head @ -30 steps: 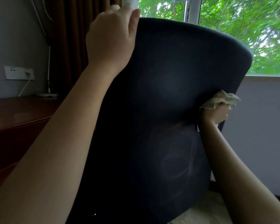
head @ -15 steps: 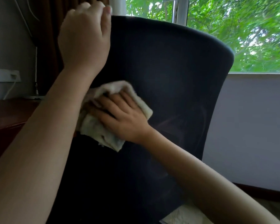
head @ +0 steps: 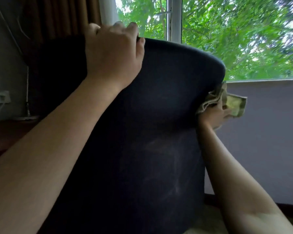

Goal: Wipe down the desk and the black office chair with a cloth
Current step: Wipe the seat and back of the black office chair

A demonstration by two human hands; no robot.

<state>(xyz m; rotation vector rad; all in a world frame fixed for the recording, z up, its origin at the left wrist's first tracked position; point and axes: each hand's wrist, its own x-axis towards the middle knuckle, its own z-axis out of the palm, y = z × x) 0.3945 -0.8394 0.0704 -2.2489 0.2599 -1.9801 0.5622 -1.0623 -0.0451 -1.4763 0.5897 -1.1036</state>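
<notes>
So my left hand grips the top of the black fabric office chair; right hand clutches a crumpled beige cloth at its edge.

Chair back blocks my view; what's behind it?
Past the chair back, a window with trees and a brown curtain show. The right hand holds the cloth at its right edge. Anything directly behind is covered.

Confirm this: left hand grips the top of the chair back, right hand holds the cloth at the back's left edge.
Wrong on the edge. The head view shows the right hand holding the cloth at the right edge of the chair back; the left hand does grip the top.
</notes>
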